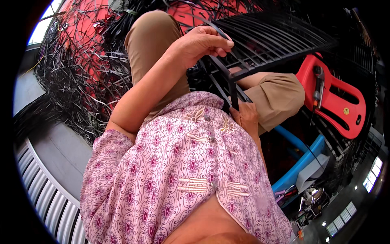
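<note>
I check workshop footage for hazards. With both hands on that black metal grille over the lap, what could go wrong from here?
1. The left hand grips a thin bar of the black wire grille, and the right hand holds its frame near the body; a slip could pinch fingers.
2. The grille rests across the knees, so it might tip or slide off.
3. The tangle of black strips at the person's left could snag the grille.
</note>
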A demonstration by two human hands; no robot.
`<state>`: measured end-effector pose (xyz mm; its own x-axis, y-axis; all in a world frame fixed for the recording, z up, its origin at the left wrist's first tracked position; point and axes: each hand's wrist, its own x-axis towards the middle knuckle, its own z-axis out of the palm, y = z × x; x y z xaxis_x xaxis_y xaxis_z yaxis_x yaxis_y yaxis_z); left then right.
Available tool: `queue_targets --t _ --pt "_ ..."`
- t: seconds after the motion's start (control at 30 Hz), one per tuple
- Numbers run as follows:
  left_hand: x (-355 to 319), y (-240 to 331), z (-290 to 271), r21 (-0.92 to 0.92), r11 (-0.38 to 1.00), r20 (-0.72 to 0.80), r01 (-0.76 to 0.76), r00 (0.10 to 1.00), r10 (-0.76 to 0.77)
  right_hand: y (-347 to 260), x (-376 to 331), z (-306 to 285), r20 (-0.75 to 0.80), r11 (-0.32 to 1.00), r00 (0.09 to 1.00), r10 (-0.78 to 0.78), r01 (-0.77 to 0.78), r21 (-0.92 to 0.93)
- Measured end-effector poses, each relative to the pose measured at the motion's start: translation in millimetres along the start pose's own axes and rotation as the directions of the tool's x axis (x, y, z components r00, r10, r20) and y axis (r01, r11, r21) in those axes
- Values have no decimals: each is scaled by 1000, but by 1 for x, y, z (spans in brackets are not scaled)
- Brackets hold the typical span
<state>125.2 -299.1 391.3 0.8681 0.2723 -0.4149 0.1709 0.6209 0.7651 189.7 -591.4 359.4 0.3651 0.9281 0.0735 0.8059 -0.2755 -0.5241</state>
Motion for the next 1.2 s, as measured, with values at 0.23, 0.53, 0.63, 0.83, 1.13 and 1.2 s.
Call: queue_targets --t 0.23,0.53,0.63,0.83,1.13,1.2 --pt "15 -38 20 157 988 4 -1 1000 0 12 -19 -2 49 994 995 87 -90 67" --pt "-2 -45 44 203 979 -13 -2 1000 5 16 -10 -29 217 685 907 361 -416 597" --pt "-4 -51 48 214 976 -49 30 999 -20 16 -7 -27 284 351 853 438 -453 819" --pt "0 -56 47 204 979 -57 16 998 -4 0 29 -41 245 270 813 529 -434 860" --pt "0 -60 48 238 971 -72 4 997 13 -14 68 -40 285 219 724 628 -515 829" --pt "-1 -63 46 218 976 -68 -7 997 22 -15 69 -40 287 192 722 630 -503 842"
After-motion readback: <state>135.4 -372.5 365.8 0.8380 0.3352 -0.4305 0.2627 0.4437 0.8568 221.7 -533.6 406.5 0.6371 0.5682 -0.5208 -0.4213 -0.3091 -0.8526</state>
